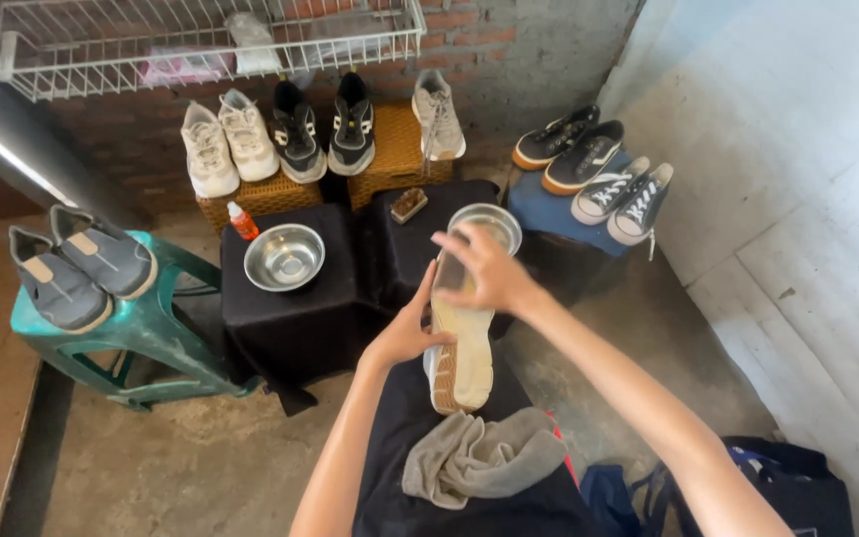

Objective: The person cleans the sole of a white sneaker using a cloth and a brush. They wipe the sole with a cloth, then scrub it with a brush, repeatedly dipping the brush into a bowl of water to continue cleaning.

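Note:
A white sneaker (461,358) stands sole-up on the black cloth over my lap (400,438). My left hand (405,333) grips its side near the middle. My right hand (479,268) lies over the toe end of the pale sole, fingers curled on it; whether it holds a small tool is hidden. A crumpled grey rag (479,457) lies just below the shoe on the black cloth.
Black-draped stands ahead carry a steel bowl (284,257), a second bowl (494,221), a small red bottle (243,221) and a brush (409,205). Pairs of shoes sit on wicker boxes, a blue stand and a green stool (141,328). A wire rack hangs above. Dark bags lie bottom right.

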